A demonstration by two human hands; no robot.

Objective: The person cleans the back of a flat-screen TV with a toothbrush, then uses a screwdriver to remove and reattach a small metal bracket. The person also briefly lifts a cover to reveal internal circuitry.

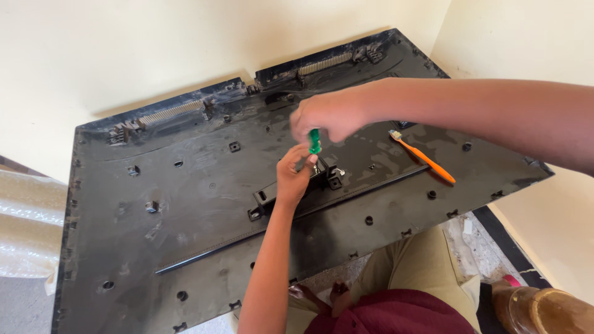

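Nearest the camera, a maroon garment [396,315] and khaki trouser legs [421,266], the large black plastic panel [185,235] propped across them and tilted up toward the cream wall [154,49], apparently so as to bring its inner face within reach. Surface of the panel dusty and smeared, moulded with round screw bosses, small square clips and one long raised rib. Near its middle, a black rectangular bracket [278,195], steadied by the left hand [294,176], fingers curled loosely over and touching it. Just above, the right hand [328,117] clenched around the green translucent handle of a screwdriver [315,142], held upright and pointed down at the bracket; tip hidden behind the left fingers. To the right, well apart from both hands, an orange toothbrush [424,158] laid flat on the panel. At the far edge, two strips of ribbed vent slots [170,112].
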